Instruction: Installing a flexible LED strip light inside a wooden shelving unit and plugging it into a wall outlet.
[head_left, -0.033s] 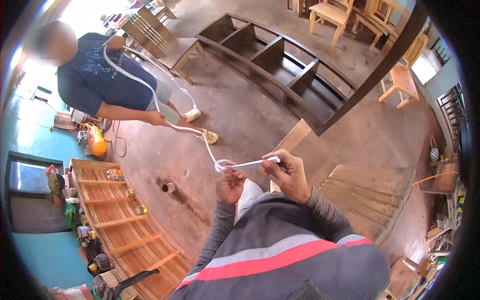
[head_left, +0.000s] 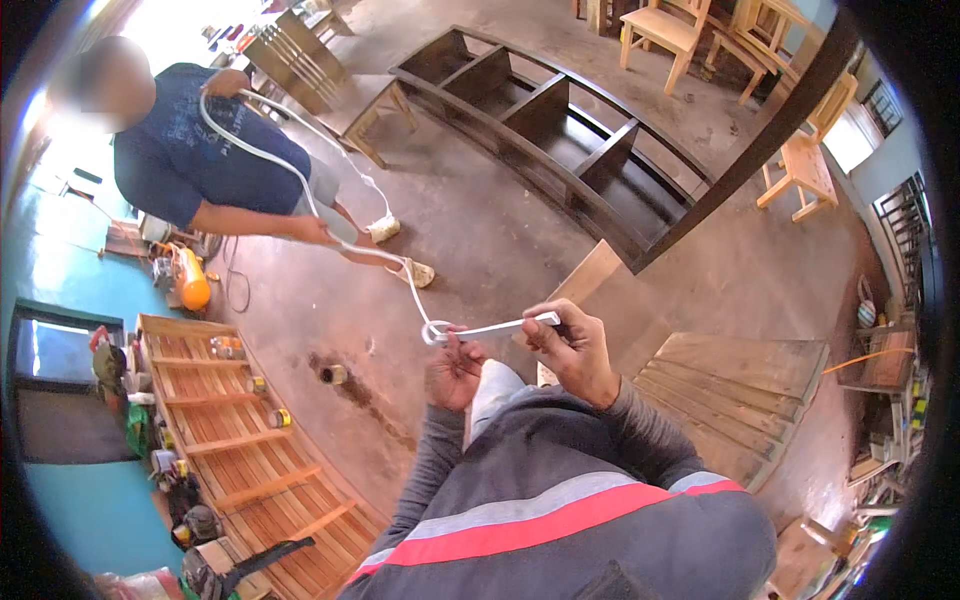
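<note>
A long white flexible strip (head_left: 262,158) runs from a co-worker down to me. Near my left hand (head_left: 455,376) it curls into a small loop (head_left: 433,333), and those fingers are closed on it by the crossing. My right hand (head_left: 578,352) pinches the strip's stiff-looking free end between thumb and fingers, so the short length between my hands is stretched nearly straight. The co-worker (head_left: 205,140), in a dark blue shirt, grips the strip with both hands, and its other end hangs toward the floor by their sandals.
A dark brown shelf frame (head_left: 540,150) lies on the floor ahead. Wooden chairs (head_left: 800,175) stand at the far right. To the left are a slatted wooden panel (head_left: 235,420), an orange tank (head_left: 190,280) and a small can (head_left: 333,374); boards (head_left: 735,400) lie to my right.
My left hand and the loop have shifted very slightly left. The co-worker's lower hand has also moved a little; both my hands keep their hold.
</note>
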